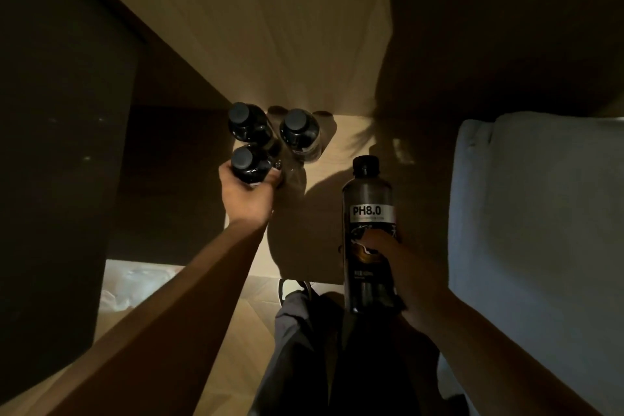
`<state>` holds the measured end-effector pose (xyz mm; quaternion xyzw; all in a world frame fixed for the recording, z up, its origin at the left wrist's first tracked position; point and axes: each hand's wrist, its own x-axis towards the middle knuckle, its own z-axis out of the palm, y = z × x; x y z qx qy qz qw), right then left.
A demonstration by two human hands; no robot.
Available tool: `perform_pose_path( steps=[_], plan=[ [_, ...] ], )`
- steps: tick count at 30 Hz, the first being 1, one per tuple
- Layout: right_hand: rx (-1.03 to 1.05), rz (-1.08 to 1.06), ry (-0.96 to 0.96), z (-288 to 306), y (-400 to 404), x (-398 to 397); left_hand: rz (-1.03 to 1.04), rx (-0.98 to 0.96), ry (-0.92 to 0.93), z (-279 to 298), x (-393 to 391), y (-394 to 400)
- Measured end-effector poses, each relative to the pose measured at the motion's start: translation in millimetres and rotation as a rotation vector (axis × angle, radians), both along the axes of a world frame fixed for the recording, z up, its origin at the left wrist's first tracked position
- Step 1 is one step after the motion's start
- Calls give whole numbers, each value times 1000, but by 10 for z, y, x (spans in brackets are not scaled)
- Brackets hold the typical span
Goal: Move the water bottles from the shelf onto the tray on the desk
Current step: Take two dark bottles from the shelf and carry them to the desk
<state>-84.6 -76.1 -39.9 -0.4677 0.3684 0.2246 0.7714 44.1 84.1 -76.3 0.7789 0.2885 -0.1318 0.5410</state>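
Four dark water bottles are in view, all with black caps; three stand on the light wooden shelf [324, 179] in a tight cluster at its far left corner, and one is held off it. Of the three, the rear left bottle [244, 125] and the rear right bottle [299, 132] stand upright side by side against the back wall, apparently touching; the front bottle [248, 165] stands just before them at the shelf's left edge. The left hand [246, 196] reaches in from below and its fingers curl round the front bottle's shoulder, thumb on the left side, so it grips that bottle; whether the bottle is lifted off the board cannot be told. The right hand [385, 250] holds the fourth bottle [368, 233] upright near the shelf's front right edge, thumb across the label below the white band reading PH8.0, the other fingers hidden behind it.

The shelf is a pale wood board lit from above, with hard shadows of the bottles and arms across it; a wall of the same wood rises behind, and dark brown panels close in the left side. To the right lies one pale grey padded cushion or seat [540, 213]. Below the shelf's front edge is light wood flooring [236, 331], one shoe [293, 287] with a white edge, dark grey trousers, and something crumpled like clear plastic [135, 280] at the left.
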Motion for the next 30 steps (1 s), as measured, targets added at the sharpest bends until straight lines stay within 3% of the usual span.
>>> perform_pose_path(
  steps=[6, 10, 17, 24, 30],
  plan=[
    [-74, 46, 42, 73, -65, -57, 177, -155, 12, 197, -182, 92],
    [-124, 112, 51, 399, -150, -31, 149, -277, -17, 647, -336, 89],
    [-202, 237, -90, 1445, -410, 199, 170, -560, 30, 1669, -480, -66],
    [-276, 353, -277, 2516, -467, 238, 141, -611, -18, 2648, -675, -103],
    [-276, 388, -330, 3067, -476, 257, 135, -736, -79, 3275, -921, 63]
  ],
)
